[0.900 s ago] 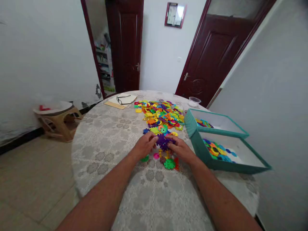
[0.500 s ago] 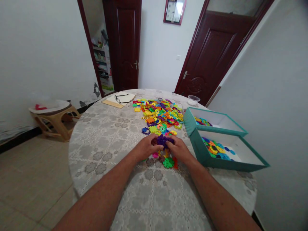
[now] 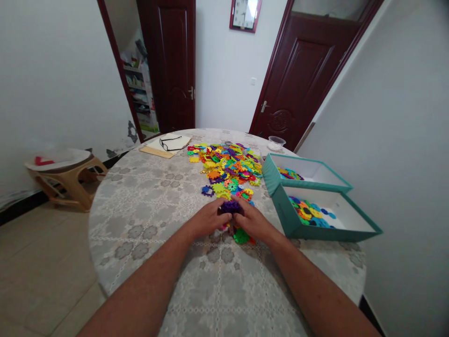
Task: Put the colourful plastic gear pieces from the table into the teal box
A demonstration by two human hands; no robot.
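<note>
Between my two hands is a purple toothed plastic piece (image 3: 230, 207), or a few stacked together; I cannot tell which. My left hand (image 3: 210, 216) grips its left side with thumb and fingers. On the other side my right hand (image 3: 249, 217) is closed round its right end. Just below the hands lie a green gear-shaped piece (image 3: 241, 236) and some pink and orange ones, partly covered by my right hand. Beyond my fingers a large heap of colourful gear-shaped pieces (image 3: 231, 164) spreads over the table.
Two joined teal box halves (image 3: 315, 236) stand on the right, both holding loose pieces. Eyeglasses (image 3: 164, 144) rest on papers (image 3: 154, 150) at the back left. A clear plastic bowl (image 3: 277, 141) sits at the far edge of the round, cloth-covered table (image 3: 140, 196).
The purple piece has been tilted and now shows a narrower side, and my hands have drawn closer together round it. The whole view has shifted slightly.
</note>
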